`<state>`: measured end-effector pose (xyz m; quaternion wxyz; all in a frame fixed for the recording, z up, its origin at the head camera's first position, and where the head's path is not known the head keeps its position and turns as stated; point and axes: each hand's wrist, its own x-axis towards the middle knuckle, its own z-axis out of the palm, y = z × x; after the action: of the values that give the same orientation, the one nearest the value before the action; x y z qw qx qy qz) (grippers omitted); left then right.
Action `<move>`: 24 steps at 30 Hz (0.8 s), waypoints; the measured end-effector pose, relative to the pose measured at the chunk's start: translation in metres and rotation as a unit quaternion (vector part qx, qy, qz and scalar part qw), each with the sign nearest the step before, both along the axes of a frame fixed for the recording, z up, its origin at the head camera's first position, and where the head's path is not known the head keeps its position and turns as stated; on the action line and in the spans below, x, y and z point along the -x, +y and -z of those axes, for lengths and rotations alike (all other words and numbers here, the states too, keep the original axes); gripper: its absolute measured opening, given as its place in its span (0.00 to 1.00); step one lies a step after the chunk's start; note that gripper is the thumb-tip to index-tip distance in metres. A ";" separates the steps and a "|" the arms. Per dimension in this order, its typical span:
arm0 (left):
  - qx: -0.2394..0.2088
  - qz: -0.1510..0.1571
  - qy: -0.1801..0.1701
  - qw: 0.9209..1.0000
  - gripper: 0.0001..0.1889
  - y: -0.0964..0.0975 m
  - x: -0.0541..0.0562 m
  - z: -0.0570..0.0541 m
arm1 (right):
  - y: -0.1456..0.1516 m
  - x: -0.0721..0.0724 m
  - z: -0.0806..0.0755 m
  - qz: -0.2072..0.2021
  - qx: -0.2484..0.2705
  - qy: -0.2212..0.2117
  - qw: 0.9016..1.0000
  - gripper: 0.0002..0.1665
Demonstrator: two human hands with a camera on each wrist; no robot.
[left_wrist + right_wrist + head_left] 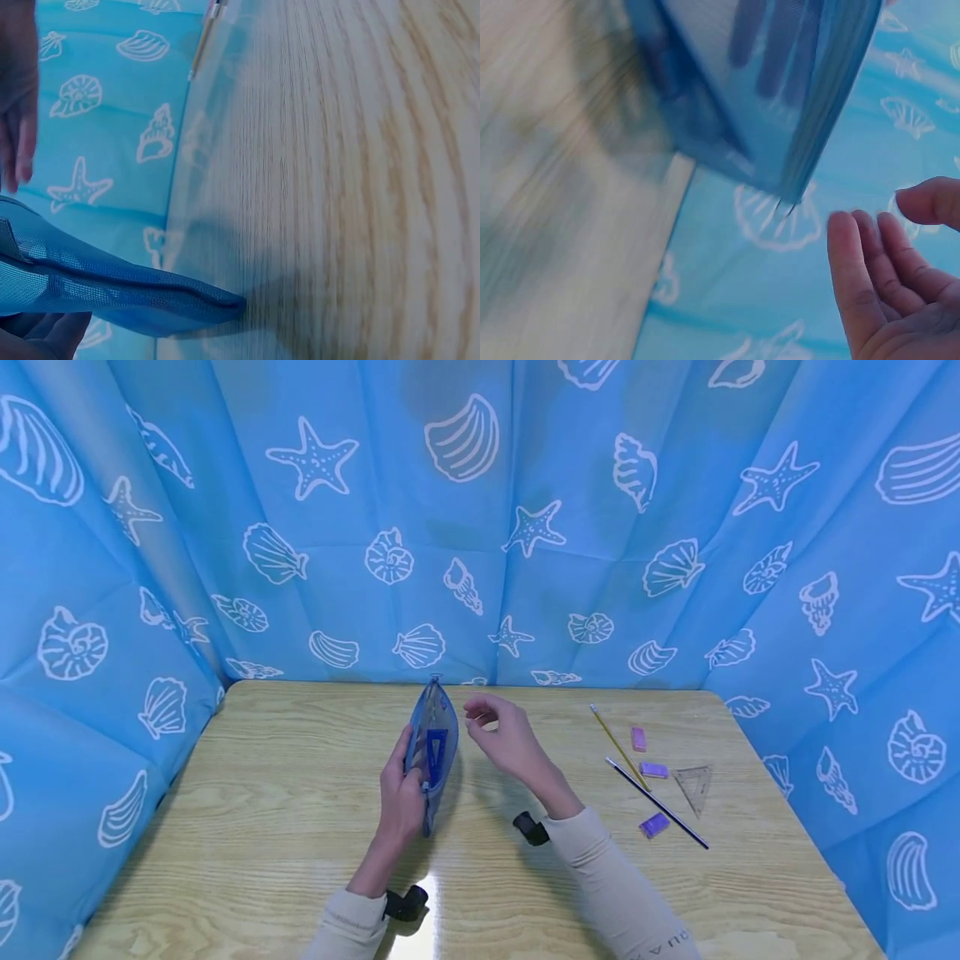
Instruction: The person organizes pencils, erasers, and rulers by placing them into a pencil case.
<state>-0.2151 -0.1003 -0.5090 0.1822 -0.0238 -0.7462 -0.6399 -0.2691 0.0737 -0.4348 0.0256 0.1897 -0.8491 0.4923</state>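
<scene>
My left hand (400, 802) grips a blue mesh zip pouch (429, 817) by its side, thumb near the opening and fingers behind it. The pouch's mouth gapes upward, and a blue set square (436, 735) shows inside. Seen from the right wrist, the left fingers show through the mesh of the pouch (780, 127). Just right of the pouch is my right hand (510, 742), raised above the table. Its fingers are loosely bent and apart from the thumb, with nothing between them, as the right hand (904, 304) also shows in the right wrist view.
On the table's right side lie a yellow pencil (617, 742), a dark pencil (660, 806), a pink eraser (638, 739), two purple erasers (654, 770) and a clear triangle ruler (697, 793). A blue shell-print curtain (465, 585) hangs behind the wooden table (262, 827).
</scene>
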 end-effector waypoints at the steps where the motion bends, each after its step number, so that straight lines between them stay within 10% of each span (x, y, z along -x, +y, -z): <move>1: 0.000 0.002 0.000 1.000 0.39 0.000 0.000 0.000 | 0.007 -0.002 0.002 0.004 0.000 -0.001 1.000 0.14; 24: -0.008 0.024 -0.023 0.999 0.39 -0.001 -0.003 0.000 | 0.122 -0.034 0.061 0.059 -0.032 -0.038 0.997 0.16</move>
<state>-0.2123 -0.1012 -0.5092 0.1496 -0.0250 -0.7447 -0.6500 -0.2356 0.1953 -0.4959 0.0164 0.1213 -0.8743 0.4697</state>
